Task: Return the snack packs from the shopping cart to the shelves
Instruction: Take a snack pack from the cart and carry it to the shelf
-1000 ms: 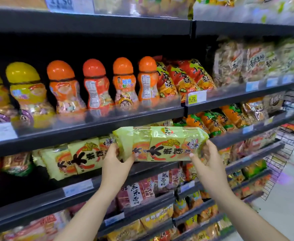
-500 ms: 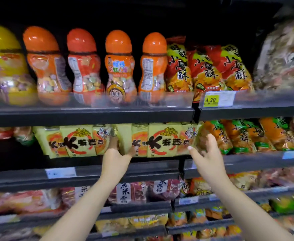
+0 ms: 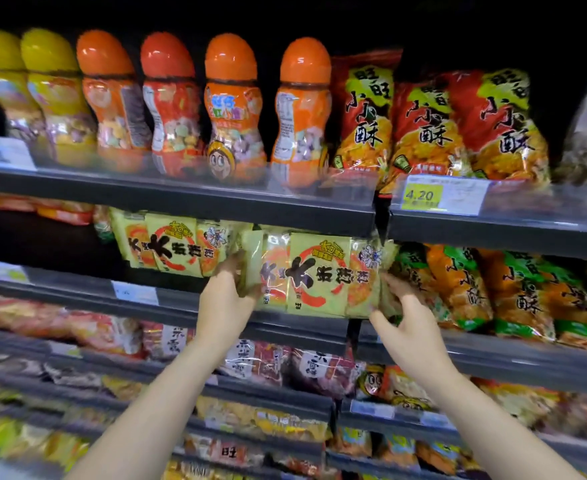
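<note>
The camera is closer to the shelves than half a second ago, and the yellow snack pack (image 3: pixel 320 273) now sits lower on the shelf (image 3: pixel 299 327), its bottom edge down at the front lip instead of tucked high under the shelf above. The left hand (image 3: pixel 224 299) has shifted from behind the pack's left end to a grip on that end, thumb in front and fingers wrapped behind. The right hand (image 3: pixel 406 323) has dropped to the pack's lower right corner, fingers curled against it; whether they really pinch it, I cannot tell. The pack stands upright, face out: pale yellow-green wrapper, a red ring, bold black characters, clear panels showing the crackers. A matching pack (image 3: pixel 171 242) stands just to its left, orange-and-green bags (image 3: pixel 458 285) on its right.
</note>
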Tool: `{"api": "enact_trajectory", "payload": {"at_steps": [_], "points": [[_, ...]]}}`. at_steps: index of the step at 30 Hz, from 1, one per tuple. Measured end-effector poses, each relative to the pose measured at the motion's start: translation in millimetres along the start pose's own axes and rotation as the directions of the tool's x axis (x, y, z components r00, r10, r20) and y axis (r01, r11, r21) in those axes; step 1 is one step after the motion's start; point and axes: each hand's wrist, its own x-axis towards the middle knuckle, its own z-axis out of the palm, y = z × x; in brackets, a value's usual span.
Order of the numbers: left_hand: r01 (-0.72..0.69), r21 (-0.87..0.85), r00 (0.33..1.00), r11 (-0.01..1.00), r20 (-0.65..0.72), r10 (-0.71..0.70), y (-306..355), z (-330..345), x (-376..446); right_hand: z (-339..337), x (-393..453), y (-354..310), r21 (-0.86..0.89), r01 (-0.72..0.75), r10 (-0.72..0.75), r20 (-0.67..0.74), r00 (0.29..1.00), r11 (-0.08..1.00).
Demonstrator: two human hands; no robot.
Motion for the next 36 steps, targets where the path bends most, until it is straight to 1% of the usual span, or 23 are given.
{"api": "enact_trajectory", "payload": {"at_steps": [2, 4, 8, 11, 12, 14, 16, 17, 19, 21, 25, 29, 32, 36], "points": [[0.010, -0.013, 1.000, 1.000, -0.016, -0.010, 4, 1, 1, -1, 3, 1, 0.042, 0.040, -0.041, 0.018, 0.999, 0.998], [0.003, -0.027, 0.999, 1.000, -0.032, -0.003, 8, 2, 3, -4, 3, 0, 0.064, 0.049, -0.052, 0.042, 0.998, 0.997], [-0.123, 0.061, 0.992, 0.991, -0.035, 0.125, 8, 5, 13, -9, 9, 7, -0.002, 0.062, -0.061, 0.153, 0.986, 0.998], [-0.167, 0.136, 0.985, 0.977, -0.012, 0.170, -1, 7, 18, -10, 12, 14, -0.137, 0.128, -0.098, 0.209, 0.973, 0.982], [-0.178, 0.175, 0.983, 0.968, -0.008, 0.183, -4, 8, 18, -10, 11, 15, -0.200, 0.156, -0.119, 0.188, 0.975, 0.967], [-0.195, 0.247, 0.979, 0.949, -0.012, 0.204, -8, 9, 18, -9, 6, 15, -0.318, 0.214, -0.194, 0.092, 0.977, 0.924], [-0.194, 0.276, 0.978, 0.941, -0.025, 0.209, -5, 6, 17, -8, 3, 16, -0.405, 0.280, -0.290, 0.038, 0.956, 0.870], [-0.206, 0.292, 0.974, 0.934, -0.029, 0.224, -3, 6, 17, -7, 4, 16, -0.437, 0.321, -0.337, 0.043, 0.941, 0.840], [-0.250, 0.326, 0.963, 0.912, -0.015, 0.269, 2, 5, 15, -4, 8, 16, -0.486, 0.390, -0.376, 0.131, 0.917, 0.782], [-0.288, 0.318, 0.956, 0.903, 0.036, 0.291, 6, 6, 14, 0, 11, 12, -0.515, 0.404, -0.344, 0.213, 0.914, 0.756], [-0.345, 0.292, 0.934, 0.892, 0.203, 0.295, 4, 13, 10, 8, 10, 10, -0.537, 0.377, -0.252, 0.294, 0.922, 0.755], [-0.325, 0.256, 0.942, 0.911, 0.177, 0.286, 4, 16, 10, 14, 12, 10, -0.499, 0.342, -0.213, 0.297, 0.931, 0.796], [-0.322, 0.285, 0.942, 0.903, 0.191, 0.276, 7, 18, 9, 16, 15, 10, -0.493, 0.329, -0.203, 0.293, 0.935, 0.805], [-0.294, 0.302, 0.949, 0.907, 0.208, 0.238, 9, 11, 5, 14, 12, 7, -0.485, 0.360, -0.237, 0.296, 0.925, 0.797]]}}
